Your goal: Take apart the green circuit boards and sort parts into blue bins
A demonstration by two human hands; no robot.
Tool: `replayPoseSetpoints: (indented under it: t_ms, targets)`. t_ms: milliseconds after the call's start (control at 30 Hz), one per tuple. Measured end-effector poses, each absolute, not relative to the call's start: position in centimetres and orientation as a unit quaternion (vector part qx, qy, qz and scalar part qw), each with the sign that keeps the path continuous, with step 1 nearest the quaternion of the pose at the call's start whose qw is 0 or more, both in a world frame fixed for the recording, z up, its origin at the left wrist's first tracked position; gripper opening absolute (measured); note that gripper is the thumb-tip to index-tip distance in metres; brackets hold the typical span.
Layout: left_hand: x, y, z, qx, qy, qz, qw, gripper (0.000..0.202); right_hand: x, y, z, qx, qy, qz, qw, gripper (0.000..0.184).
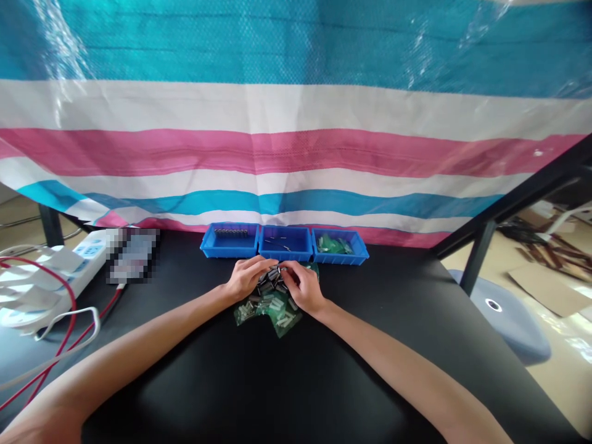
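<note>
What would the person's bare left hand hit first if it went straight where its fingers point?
The left hand would probably meet the bare right hand opposite it, or perhaps the small, shiny, metallic pieces heaped between them; depth there is unclear.

Both of us in close now: our left hand [250, 277] curls over one side of a heap of small metal pieces [269, 283], our right hand [304, 287] over the other, fingertips nearly meeting. Whether either pinches one, we can't tell. Just nearer than our hands, green bags [280, 314] lie on the black table [194, 382]. Beyond our hands, three blue trays: a row of metal bits in the left tray [230, 252], thin rods in the middle tray [285, 255], green packets in the right tray [341, 259]. Well left of our left hand, a white power strip [90, 246]!
</note>
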State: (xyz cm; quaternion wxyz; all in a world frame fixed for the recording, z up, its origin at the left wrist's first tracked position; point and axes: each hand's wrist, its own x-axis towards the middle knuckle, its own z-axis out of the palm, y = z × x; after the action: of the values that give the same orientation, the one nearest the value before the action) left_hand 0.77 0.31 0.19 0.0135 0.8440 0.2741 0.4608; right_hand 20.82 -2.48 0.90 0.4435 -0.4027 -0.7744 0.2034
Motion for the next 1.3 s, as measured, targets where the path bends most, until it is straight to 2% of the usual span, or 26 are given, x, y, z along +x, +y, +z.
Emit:
replayPoseSetpoints:
  t_ms: [100,533,767,967,1300]
  targets:
    - [0.8,0.4,-0.2,0.834,0.283,0.474,0.009,0.018,20.8,-2.4,0.6,-0.393,-0.783,0.204,0.437,0.019]
    - [0.6,0.3,-0.7,0.844,0.288,0.452,0.024,0.023,20.6,-2.1,0.3,-0.355,-0.808,0.196,0.428,0.015]
    - [0.7,0.1,0.0,0.857,0.317,0.405,0.038,0.023,20.8,-2.3,0.7,-0.399,-0.789,0.208,0.418,0.017]
    - [1.0,0.2,0.3,0.855,0.296,0.425,0.033,0.018,20.9,-2.3,1.0,-0.400,-0.801,0.218,0.389,0.021]
    - [1.1,-0.3,1.0,0.831,0.301,0.468,0.021,0.015,20.7,-2.1,0.7,-0.396,-0.790,0.222,0.412,0.021]
